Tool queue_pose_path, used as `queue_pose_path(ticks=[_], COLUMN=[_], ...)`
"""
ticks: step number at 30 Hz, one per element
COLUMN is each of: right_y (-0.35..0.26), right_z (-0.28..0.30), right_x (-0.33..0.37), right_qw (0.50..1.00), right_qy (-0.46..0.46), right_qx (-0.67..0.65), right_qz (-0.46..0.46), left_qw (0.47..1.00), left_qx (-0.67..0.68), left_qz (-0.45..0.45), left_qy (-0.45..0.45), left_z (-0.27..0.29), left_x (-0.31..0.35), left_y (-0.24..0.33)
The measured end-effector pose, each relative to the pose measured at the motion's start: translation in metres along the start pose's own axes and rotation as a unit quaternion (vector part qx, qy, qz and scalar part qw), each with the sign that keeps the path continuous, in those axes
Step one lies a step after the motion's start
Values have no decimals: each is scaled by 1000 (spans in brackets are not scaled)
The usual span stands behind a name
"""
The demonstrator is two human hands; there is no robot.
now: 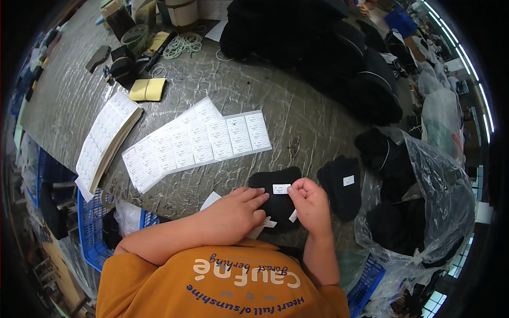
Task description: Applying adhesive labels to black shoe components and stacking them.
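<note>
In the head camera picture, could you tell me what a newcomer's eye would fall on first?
Probably the fanned sheets of white labels at the centre of the grey, plastic-covered table. Just below them, the left hand and right hand press on a small black fabric piece bearing a white label. A heap of black fabric fills the far right of the table.

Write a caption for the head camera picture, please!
Two hands press a white sticker onto a black sock.
</note>
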State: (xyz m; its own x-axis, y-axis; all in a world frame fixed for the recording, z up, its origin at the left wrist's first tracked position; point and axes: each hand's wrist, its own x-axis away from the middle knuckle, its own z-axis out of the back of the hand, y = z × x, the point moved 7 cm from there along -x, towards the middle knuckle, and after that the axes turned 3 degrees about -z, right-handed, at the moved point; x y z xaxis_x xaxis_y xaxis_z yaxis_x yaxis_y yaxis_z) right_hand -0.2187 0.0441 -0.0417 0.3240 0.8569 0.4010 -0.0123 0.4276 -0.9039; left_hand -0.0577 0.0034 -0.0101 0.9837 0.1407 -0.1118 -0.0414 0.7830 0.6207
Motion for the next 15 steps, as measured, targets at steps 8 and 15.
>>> queue_pose_path(ticks=[8,15], right_y=[-3,2], right_z=[-5,-4], right_x=[-2,-6], right_qw=[1000,1000], right_qy=[1,9], right_qx=[6,12], right_qz=[-10,-16], left_qw=[1000,1000], left_qx=[-12,-8], left_qz=[-8,-9], left_qy=[2,-1], left_z=[-1,0], left_x=[-1,-2], left_y=[-1,0])
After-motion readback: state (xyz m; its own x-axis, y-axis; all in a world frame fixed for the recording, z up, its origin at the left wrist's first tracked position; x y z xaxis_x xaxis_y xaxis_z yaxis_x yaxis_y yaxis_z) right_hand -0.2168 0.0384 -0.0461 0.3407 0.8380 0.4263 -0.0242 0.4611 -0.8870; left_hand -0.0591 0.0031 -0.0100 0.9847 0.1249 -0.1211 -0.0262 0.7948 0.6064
